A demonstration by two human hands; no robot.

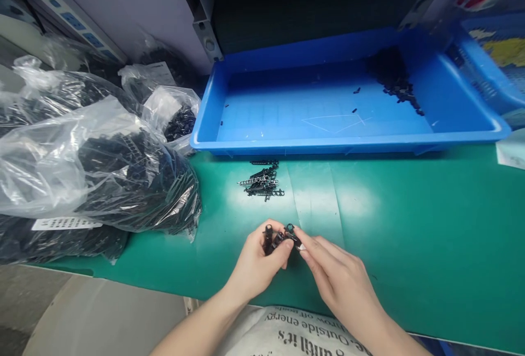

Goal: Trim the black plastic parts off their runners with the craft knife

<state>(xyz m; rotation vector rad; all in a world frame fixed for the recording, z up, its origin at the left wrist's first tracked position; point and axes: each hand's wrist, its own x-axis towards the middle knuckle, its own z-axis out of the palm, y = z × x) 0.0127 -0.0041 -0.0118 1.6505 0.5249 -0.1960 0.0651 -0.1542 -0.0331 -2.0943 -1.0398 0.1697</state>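
Note:
Near the front edge of the green table, my left hand is closed around a few small black plastic parts. My right hand meets it from the right, its thumb and fingers pinched on a black plastic part that touches those in the left hand. The exact shape of the held parts is partly hidden by my fingers. Beyond my hands lies a small pile of black plastic strips with holes along them.
A blue tray stands behind the pile, with small black pieces heaped at its right. Clear plastic bags full of black parts crowd the left. Another blue bin is at the right, and a power strip hangs at upper left.

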